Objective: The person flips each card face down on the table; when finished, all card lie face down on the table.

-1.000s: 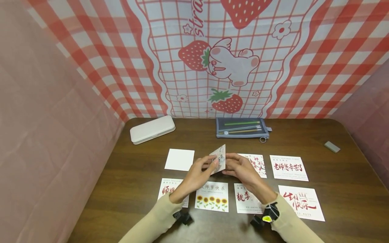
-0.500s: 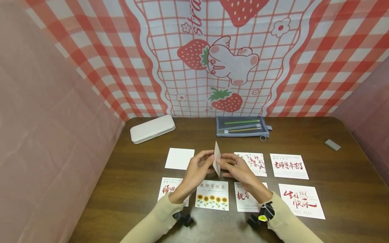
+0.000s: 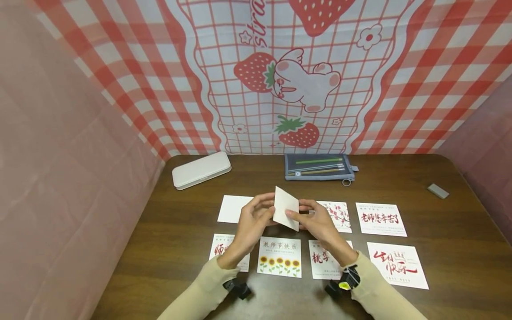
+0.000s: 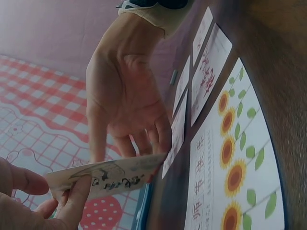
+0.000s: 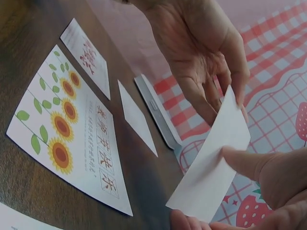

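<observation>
Both hands hold one square greeting card (image 3: pixel 284 200) up above the middle of the table. Its blank white side faces the head camera; black brush writing shows on the other side of the card (image 4: pixel 108 178) in the left wrist view. The left hand (image 3: pixel 251 224) pinches the card's left edge between thumb and fingers. On the opposite edge, the right hand (image 3: pixel 322 224) grips with its thumb on the blank face, and its other fingers are mostly behind the card. Below lies a sunflower card (image 3: pixel 279 257). A plum-blossom card (image 3: pixel 338 215) is partly covered by the right hand.
Several more cards lie in two rows, among them a blank card (image 3: pixel 234 209) and a red-lettered card (image 3: pixel 382 219). Along the back edge are a white case (image 3: pixel 202 170) and a mesh pencil pouch (image 3: pixel 316 167). A grey eraser-like block (image 3: pixel 438 191) sits far right.
The card has turned from its printed side, through edge-on, to its blank side facing the head camera. The left hand has shifted slightly left; the right thumb now lies on the blank face.
</observation>
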Motion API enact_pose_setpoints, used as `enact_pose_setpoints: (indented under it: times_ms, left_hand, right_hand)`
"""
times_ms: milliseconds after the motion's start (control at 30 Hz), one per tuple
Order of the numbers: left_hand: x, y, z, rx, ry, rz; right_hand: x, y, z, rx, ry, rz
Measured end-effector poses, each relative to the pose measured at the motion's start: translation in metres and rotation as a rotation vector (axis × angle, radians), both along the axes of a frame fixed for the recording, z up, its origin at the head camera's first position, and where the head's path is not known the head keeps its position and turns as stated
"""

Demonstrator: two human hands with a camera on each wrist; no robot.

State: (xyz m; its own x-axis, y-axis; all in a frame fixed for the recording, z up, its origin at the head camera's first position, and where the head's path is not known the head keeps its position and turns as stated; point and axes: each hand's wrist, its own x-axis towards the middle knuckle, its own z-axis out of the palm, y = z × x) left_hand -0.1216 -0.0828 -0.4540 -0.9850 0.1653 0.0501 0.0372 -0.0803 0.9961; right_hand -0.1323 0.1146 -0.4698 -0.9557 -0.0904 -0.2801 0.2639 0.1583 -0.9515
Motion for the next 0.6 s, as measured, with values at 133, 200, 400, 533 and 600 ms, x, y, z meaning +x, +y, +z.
enact_pose_setpoints:
  times_ms: [133, 200, 400, 533, 600]
  left_hand:
    - [-0.001, -0.006, 0.0, -0.014, 0.009, 0.018]
    - [-0.001, -0.008, 0.0, -0.028, 0.0, 0.027]
    - [-0.006, -0.017, -0.006, -0.111, -0.032, 0.056]
    - [-0.009, -0.021, -0.01, -0.19, -0.054, 0.063]
    - [-0.01, -0.023, -0.012, -0.246, -0.054, 0.064]
  right_hand:
    - [-0.002, 0.003, -0.001, 0.019, 0.005, -0.03]
    - [-0.003, 0.005, -0.001, 0.028, 0.009, -0.041]
    - [-0.005, 0.012, -0.002, 0.076, 0.036, -0.051]
    - [-0.006, 0.015, -0.004, 0.092, 0.063, -0.05]
    - [-0.007, 0.016, -0.005, 0.108, 0.078, -0.048]
